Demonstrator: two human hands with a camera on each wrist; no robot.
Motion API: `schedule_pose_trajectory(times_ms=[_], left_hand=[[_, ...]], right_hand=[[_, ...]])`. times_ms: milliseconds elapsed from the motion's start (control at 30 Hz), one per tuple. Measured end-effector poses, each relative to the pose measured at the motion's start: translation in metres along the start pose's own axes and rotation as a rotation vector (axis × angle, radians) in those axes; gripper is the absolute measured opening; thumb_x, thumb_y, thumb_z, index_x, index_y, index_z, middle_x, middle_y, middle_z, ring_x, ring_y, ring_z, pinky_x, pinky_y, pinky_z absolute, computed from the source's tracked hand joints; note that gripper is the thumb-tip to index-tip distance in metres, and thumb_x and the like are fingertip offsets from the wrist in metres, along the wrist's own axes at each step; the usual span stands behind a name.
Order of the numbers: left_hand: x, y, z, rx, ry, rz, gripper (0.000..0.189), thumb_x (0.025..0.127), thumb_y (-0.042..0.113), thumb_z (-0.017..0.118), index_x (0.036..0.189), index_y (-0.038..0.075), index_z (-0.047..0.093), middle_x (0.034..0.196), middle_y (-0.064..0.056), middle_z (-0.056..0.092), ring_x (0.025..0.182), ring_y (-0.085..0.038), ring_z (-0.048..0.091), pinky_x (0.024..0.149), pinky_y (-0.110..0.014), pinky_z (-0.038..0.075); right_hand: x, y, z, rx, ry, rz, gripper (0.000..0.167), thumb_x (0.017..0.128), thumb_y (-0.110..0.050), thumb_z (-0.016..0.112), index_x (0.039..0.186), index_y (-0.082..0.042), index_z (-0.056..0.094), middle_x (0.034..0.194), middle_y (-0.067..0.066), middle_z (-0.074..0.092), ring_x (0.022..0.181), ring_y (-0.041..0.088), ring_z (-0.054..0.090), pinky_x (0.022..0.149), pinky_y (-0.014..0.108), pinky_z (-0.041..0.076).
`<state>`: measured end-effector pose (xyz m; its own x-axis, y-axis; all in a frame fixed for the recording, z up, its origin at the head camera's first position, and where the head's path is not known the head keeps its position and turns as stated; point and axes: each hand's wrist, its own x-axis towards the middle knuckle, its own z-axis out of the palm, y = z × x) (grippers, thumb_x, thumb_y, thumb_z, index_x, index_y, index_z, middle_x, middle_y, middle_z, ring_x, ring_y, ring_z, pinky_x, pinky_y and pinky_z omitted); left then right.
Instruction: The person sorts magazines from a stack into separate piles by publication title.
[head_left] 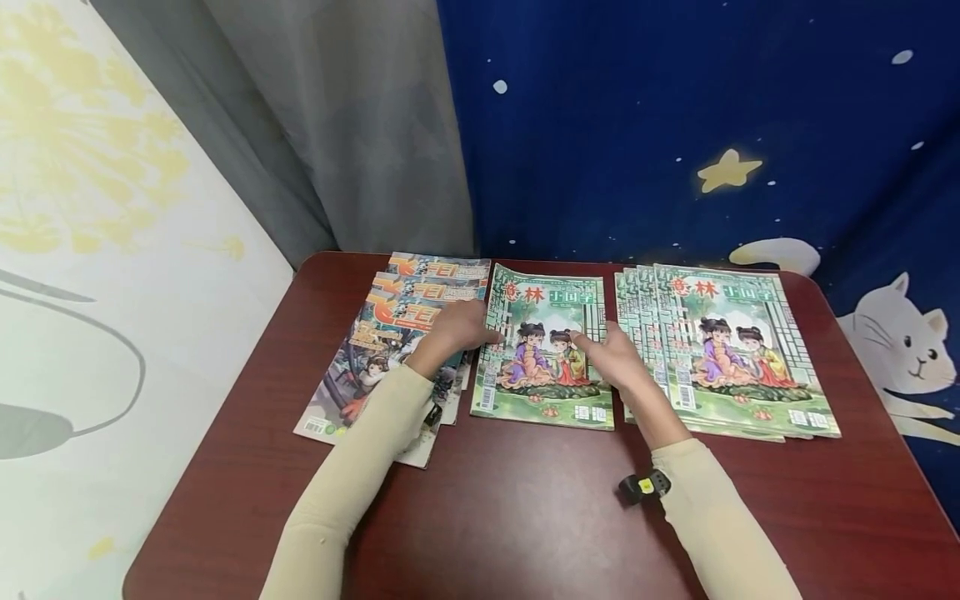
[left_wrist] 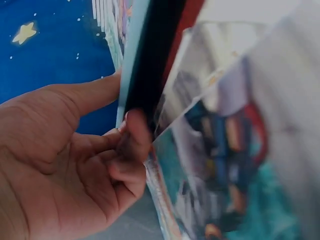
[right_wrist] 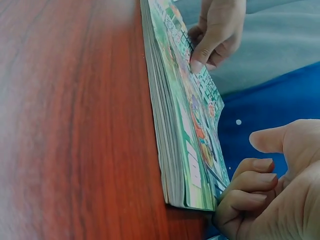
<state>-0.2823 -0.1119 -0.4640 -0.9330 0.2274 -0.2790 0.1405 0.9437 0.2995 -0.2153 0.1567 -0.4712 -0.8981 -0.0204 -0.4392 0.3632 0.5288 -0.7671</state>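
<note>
A magazine with a green cover [head_left: 543, 400] showing two cartoon figures lies at the middle of the table's far side. My left hand [head_left: 459, 323] pinches its left edge, thumb on the cover. In the left wrist view, the fingers [left_wrist: 132, 145] curl behind a pale edge of it. At the opposite edge is my right hand [head_left: 621, 360]. The right wrist view shows the right fingers [right_wrist: 247, 197] bent against the magazine's side [right_wrist: 197, 170], while the thumb [right_wrist: 270, 140] stands apart from the cover. Thick page edges [right_wrist: 162, 135] face the bare wood there.
On the left, several dark, colourful magazines [head_left: 330, 404] overlap in a fanned pile. Several matching green magazines [head_left: 795, 392] are fanned at the right. All lie on a red-brown table [head_left: 525, 517]. Behind it hang a grey curtain [head_left: 360, 108] and a blue starry one [head_left: 637, 108].
</note>
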Motion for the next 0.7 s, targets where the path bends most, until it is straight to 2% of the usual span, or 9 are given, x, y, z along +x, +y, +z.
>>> schedule_pose_trajectory(times_ms=[100,167,233,267,333,367,467,600,700], left_hand=[[-0.002,-0.002,0.002,-0.104,0.035,0.046,0.037,0.101,0.041,0.072,0.112,0.008,0.059,0.086,-0.006,0.058,0.069,-0.02,0.05,0.068,-0.038,0.041],[-0.003,-0.004,0.003,-0.202,0.043,0.071,0.039,0.105,0.035,0.066,0.127,0.007,0.052,0.09,-0.009,0.057,0.069,-0.021,0.049,0.069,-0.038,0.04],[-0.005,-0.005,0.004,-0.312,0.035,0.091,0.038,0.108,0.03,0.061,0.134,0.007,0.045,0.087,-0.009,0.052,0.064,-0.019,0.043,0.067,-0.038,0.038],[-0.005,-0.006,0.004,-0.355,0.03,0.097,0.036,0.11,0.029,0.059,0.133,0.008,0.042,0.082,-0.008,0.048,0.061,-0.019,0.039,0.066,-0.038,0.036],[-0.007,-0.008,0.004,-0.427,0.028,0.106,0.033,0.111,0.028,0.056,0.134,0.01,0.04,0.076,-0.004,0.041,0.056,-0.016,0.034,0.062,-0.036,0.034],[-0.008,-0.009,0.004,-0.465,0.029,0.11,0.032,0.111,0.028,0.055,0.134,0.011,0.039,0.072,-0.002,0.039,0.053,-0.015,0.032,0.06,-0.035,0.033],[-0.011,-0.012,0.003,-0.589,0.04,0.147,0.031,0.112,0.029,0.054,0.134,0.014,0.039,0.064,0.002,0.034,0.049,-0.014,0.028,0.055,-0.033,0.03],[-0.014,-0.015,0.001,-0.727,0.054,0.225,0.029,0.111,0.027,0.055,0.131,0.014,0.039,0.058,0.004,0.028,0.047,-0.014,0.024,0.053,-0.033,0.027],[-0.015,-0.016,0.0,-0.769,0.057,0.243,0.029,0.111,0.026,0.056,0.132,0.014,0.04,0.058,0.005,0.026,0.048,-0.014,0.022,0.053,-0.033,0.027]], right_hand=[[0.001,0.0,-0.001,-0.006,0.014,-0.007,0.096,0.108,-0.054,0.05,0.168,-0.001,-0.003,0.176,0.025,0.009,0.154,0.049,0.032,0.127,0.063,0.028],[0.002,0.0,0.0,-0.005,0.031,-0.008,0.092,0.109,-0.052,0.049,0.169,-0.002,0.001,0.173,0.027,0.022,0.147,0.049,0.04,0.125,0.061,0.031],[0.002,0.001,0.0,-0.023,0.063,-0.016,0.087,0.109,-0.05,0.05,0.169,-0.001,0.008,0.166,0.027,0.035,0.15,0.045,0.04,0.123,0.06,0.035],[0.003,0.001,0.0,-0.034,0.081,-0.021,0.084,0.109,-0.048,0.049,0.168,-0.001,0.012,0.161,0.028,0.042,0.143,0.043,0.047,0.119,0.059,0.039],[0.004,0.002,0.001,-0.056,0.11,-0.028,0.078,0.11,-0.044,0.048,0.167,0.0,0.018,0.146,0.026,0.054,0.12,0.039,0.059,0.107,0.055,0.047],[0.004,0.003,0.002,-0.074,0.125,-0.034,0.075,0.111,-0.042,0.047,0.166,0.0,0.02,0.145,0.025,0.056,0.112,0.034,0.062,0.101,0.053,0.049],[0.005,0.005,0.002,-0.086,0.137,-0.036,0.07,0.112,-0.037,0.044,0.166,0.0,0.02,0.14,0.024,0.058,0.085,0.028,0.057,0.089,0.047,0.047],[0.005,0.006,0.0,-0.088,0.149,-0.037,0.07,0.112,-0.035,0.044,0.166,0.002,0.018,0.148,0.026,0.054,0.089,0.026,0.056,0.092,0.047,0.047],[0.004,0.006,-0.003,-0.1,0.166,-0.046,0.067,0.112,-0.034,0.045,0.163,0.005,0.027,0.133,0.024,0.06,0.09,0.025,0.056,0.091,0.045,0.047]])
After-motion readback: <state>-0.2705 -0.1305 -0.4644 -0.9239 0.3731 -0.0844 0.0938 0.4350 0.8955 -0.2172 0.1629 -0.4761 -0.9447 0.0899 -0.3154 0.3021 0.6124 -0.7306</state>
